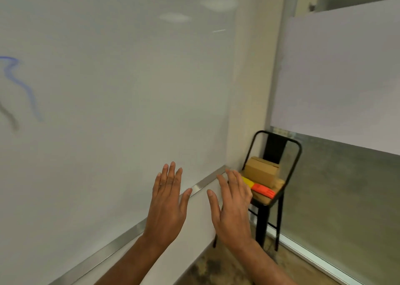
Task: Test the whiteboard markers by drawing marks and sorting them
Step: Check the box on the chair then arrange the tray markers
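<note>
Now left hand [167,200] and right hand [232,206] hover spread flat, empty, before the whiteboard [108,90].

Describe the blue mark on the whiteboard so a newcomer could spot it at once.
Take the big whiteboard filling the left of the view and follow it to the picture's left edge. The blue mark is a wavy line running downward there; the dark mark below-left of it is shorter and grey-black.

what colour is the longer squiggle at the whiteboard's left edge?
Blue. The squiggle shows in the head view, the only one.
</note>
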A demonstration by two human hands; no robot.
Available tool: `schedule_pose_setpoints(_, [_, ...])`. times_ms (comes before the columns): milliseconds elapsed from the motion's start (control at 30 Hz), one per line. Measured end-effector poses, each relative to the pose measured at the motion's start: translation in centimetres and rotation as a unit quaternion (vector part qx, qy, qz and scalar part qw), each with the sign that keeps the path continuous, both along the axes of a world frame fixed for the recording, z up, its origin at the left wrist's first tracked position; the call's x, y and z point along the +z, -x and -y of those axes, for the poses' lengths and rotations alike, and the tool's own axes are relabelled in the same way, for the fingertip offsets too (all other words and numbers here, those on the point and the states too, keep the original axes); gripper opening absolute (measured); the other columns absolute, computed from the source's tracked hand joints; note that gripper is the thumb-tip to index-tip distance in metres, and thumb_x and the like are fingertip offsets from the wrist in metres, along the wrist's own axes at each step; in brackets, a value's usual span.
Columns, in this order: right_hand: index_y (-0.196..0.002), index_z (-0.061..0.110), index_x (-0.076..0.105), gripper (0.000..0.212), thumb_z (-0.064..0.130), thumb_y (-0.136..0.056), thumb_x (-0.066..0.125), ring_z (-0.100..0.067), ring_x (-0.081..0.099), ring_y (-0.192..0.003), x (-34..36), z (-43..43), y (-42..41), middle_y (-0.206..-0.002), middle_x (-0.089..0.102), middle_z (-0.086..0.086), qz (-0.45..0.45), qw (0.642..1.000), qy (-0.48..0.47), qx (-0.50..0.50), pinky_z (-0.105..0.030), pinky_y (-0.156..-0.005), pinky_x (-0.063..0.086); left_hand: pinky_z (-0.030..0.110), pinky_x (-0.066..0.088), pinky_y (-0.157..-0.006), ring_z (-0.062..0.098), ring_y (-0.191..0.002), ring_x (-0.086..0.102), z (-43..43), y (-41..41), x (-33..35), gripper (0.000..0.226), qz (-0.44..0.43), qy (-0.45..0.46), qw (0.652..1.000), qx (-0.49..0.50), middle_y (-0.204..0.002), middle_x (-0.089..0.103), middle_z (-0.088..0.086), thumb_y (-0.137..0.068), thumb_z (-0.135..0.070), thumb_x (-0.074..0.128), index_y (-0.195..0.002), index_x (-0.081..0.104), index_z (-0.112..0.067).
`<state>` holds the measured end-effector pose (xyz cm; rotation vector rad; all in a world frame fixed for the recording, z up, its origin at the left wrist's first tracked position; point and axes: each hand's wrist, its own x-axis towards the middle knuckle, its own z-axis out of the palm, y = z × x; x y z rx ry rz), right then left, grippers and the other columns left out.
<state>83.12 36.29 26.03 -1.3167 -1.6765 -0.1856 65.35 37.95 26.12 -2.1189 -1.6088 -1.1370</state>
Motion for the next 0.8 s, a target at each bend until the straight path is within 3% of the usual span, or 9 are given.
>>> schedule_pose_setpoints(133, [-0.144,0.021,0.048,0.047,0.041,-0.102,0.048,-0.018,0.014,-0.153,-0.7,-5.0,-2.3,-0.159,0.035,0.0,0.001,0.998,0.028,-0.061,-0.055,-0.12,0.021,0.029,0.002,-0.125,0.015,-0.155,0.004,-7.5,-2.1,-0.7,0.063,-0.004,0.006,0.999,-0.05,-0.166,0.019,0.004,-0.102,-0.045,0.043,-0.156,0.03,-0.015])
schedule_pose_setpoints(300, [-0.143,0.026,0.048,0.045,0.043,-0.101,0.049,-0.013,0.009,-0.154,-1.1,-10.8,-5.0,-0.161,0.031,0.004,-0.017,0.99,0.039,-0.131,-0.043,-0.123,0.009,0.036,0.011,-0.124,0.018,-0.155,0.007,-15.5,-5.2,-0.5,0.062,-0.017,0.009,0.992,-0.122,-0.166,0.019,0.004,-0.103,-0.047,0.035,-0.156,0.03,-0.014])
schedule_pose_setpoints(467, [-0.145,0.031,0.043,0.05,0.053,-0.101,0.037,-0.015,0.01,-0.153,-2.3,-15.3,-8.7,-0.162,0.029,0.004,-0.025,0.982,0.059,-0.18,-0.054,-0.122,0.018,0.04,0.016,-0.124,0.019,-0.155,0.008,-21.8,-8.9,-2.0,0.063,-0.018,0.025,0.984,-0.173,-0.166,0.021,0.005,-0.104,-0.05,0.028,-0.156,0.03,-0.014])
schedule_pose_setpoints(667, [-0.145,0.031,0.042,0.048,0.051,-0.101,0.04,-0.017,0.013,-0.153,-4.4,-21.9,-15.3,-0.161,0.03,0.001,-0.022,0.974,0.082,-0.209,-0.056,-0.12,0.021,0.051,0.03,-0.119,0.022,-0.154,0.014,-29.5,-14.9,-4.1,0.064,-0.009,0.052,0.978,-0.201,-0.165,0.025,0.006,-0.103,-0.051,0.029,-0.155,0.033,-0.013])
schedule_pose_setpoints(800, [-0.143,0.028,0.047,0.048,0.051,-0.101,0.04,-0.017,0.016,-0.152,-5.5,-27.5,-20.5,-0.16,0.032,0.001,-0.023,0.974,0.075,-0.211,-0.054,-0.121,0.021,0.052,0.03,-0.119,0.023,-0.154,0.015,-35.0,-20.0,-5.3,0.067,-0.013,0.064,0.979,-0.196,-0.164,0.026,0.006,-0.103,-0.056,0.026,-0.154,0.035,-0.013])
